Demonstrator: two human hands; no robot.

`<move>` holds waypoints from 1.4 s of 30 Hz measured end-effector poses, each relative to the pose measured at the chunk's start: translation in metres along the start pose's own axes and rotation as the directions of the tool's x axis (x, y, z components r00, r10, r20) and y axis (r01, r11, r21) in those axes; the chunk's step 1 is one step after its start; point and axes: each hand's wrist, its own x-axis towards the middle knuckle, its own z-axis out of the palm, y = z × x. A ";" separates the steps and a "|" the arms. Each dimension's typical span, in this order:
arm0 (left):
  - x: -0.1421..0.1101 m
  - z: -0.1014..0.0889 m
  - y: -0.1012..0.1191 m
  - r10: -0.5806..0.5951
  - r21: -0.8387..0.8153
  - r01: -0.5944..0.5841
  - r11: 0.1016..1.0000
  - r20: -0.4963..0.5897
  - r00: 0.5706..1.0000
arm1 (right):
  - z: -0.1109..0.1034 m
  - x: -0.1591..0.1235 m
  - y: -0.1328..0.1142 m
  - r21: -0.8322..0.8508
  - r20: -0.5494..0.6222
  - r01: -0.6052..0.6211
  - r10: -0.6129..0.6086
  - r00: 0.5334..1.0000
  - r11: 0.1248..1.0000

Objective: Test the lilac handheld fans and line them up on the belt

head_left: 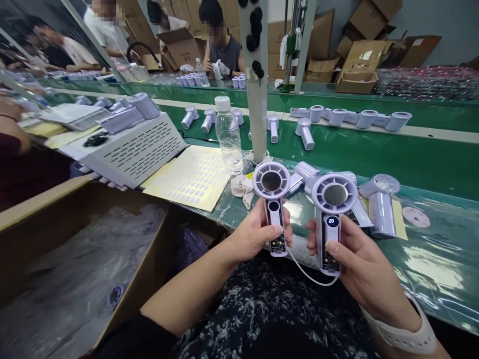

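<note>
My left hand (pixel 258 232) is wrapped round the handle of a lilac handheld fan (pixel 275 212), its thumb on the front of the handle. The small round display on that fan is dark. In my right hand (pixel 361 249) is a second lilac fan (pixel 329 224), whose display is lit and reads 20. Both fans are upright, round heads up, with circuit parts showing low on their handles. A white cable (pixel 314 281) loops between the lower ends of the two handles. Just behind them, several more lilac fans (pixel 381 209) lie on the bench.
A clear bottle (pixel 229 137) stands behind a sheet of white stickers (pixel 194 177) and a crumpled cloth (pixel 242 188). A slotted metal box (pixel 138 144) is at left, above an open carton (pixel 149 264). Beyond, fans lie along a green conveyor (pixel 239 134); people sit across it.
</note>
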 end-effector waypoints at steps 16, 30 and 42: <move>-0.009 0.000 0.002 -0.087 -0.014 0.086 0.996 -0.074 0.994 | 0.012 0.002 0.009 0.159 -0.080 -0.059 0.072 0.994 0.985; -0.008 0.004 -0.004 -0.110 -0.008 0.109 0.994 -0.059 0.992 | 0.012 -0.004 0.014 0.073 -0.083 -0.067 0.073 0.994 0.995; -0.010 0.005 -0.005 -0.110 -0.013 0.109 0.994 -0.073 0.991 | 0.010 -0.007 0.012 0.039 -0.053 -0.053 0.055 0.997 0.998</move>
